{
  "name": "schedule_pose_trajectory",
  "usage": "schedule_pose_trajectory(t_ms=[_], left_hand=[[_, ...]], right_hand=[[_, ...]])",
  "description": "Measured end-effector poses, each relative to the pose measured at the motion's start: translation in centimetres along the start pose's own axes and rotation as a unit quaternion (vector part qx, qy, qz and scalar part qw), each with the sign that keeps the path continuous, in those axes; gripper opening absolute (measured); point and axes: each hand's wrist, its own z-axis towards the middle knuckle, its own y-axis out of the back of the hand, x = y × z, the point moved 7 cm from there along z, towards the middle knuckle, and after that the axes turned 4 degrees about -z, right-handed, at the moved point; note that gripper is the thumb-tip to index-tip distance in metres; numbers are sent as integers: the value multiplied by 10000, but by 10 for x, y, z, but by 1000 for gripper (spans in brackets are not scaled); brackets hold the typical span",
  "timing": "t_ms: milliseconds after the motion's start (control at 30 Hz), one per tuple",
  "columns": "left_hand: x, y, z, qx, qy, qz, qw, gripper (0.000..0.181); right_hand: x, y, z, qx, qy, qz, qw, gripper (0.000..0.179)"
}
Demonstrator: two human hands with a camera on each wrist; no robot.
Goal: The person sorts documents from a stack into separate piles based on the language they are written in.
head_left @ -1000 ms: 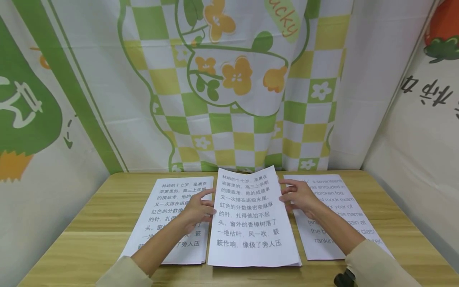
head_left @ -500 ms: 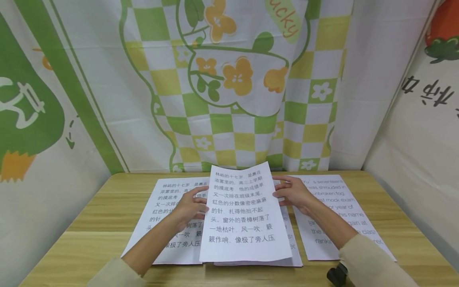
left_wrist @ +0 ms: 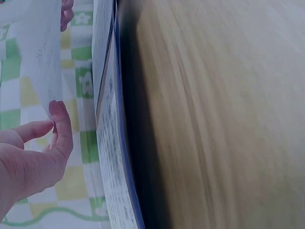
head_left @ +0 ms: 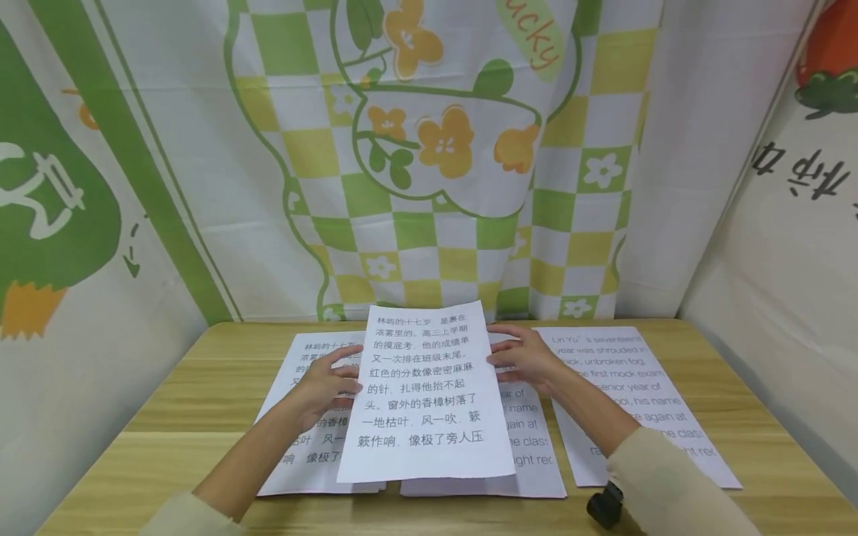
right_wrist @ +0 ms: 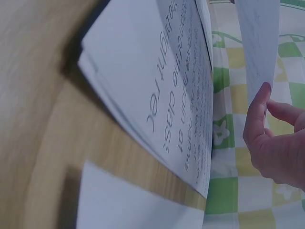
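A sheet of paper [head_left: 422, 394] printed with Chinese text is held up above the table, overlapping the left and middle stacks in the head view. My left hand [head_left: 325, 391] pinches its left edge; in the left wrist view the thumb and fingers [left_wrist: 62, 129] meet at the sheet's edge. My right hand [head_left: 526, 359] pinches the right edge, as the right wrist view also shows with the sheet [right_wrist: 259, 43] between thumb and fingers. Below lies the middle stack [head_left: 529, 447], its top page in English. To the left is a stack [head_left: 308, 469] with Chinese text on top.
A third stack of English pages [head_left: 643, 402] lies on the right of the wooden table [head_left: 167, 394]. A patterned curtain [head_left: 429, 246] hangs behind the table's far edge. A small black object [head_left: 605, 506] is at the right sleeve.
Both hands have lifted the Chinese sheet off the middle stack and moved it left, partly over the left stack. English text on the middle stack has come into view.
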Motion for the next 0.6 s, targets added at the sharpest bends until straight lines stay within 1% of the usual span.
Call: schedule_pose_trajectory(t_ms=[167, 267, 433, 600], left_hand=[[5, 13, -4, 46, 12, -100, 9999, 76], [6, 20, -7, 66, -2, -129, 9999, 77], [9, 30, -11, 11, 53, -137, 9999, 76], [11, 39, -13, 54, -32, -238, 9997, 76]], right_hand=[[0, -15, 6, 150, -37, 247, 9996, 67], [2, -23, 7, 202, -31, 282, 9994, 67], [5, -33, 10, 260, -23, 342, 9991, 67], [8, -44, 14, 344, -11, 435, 9985, 67]])
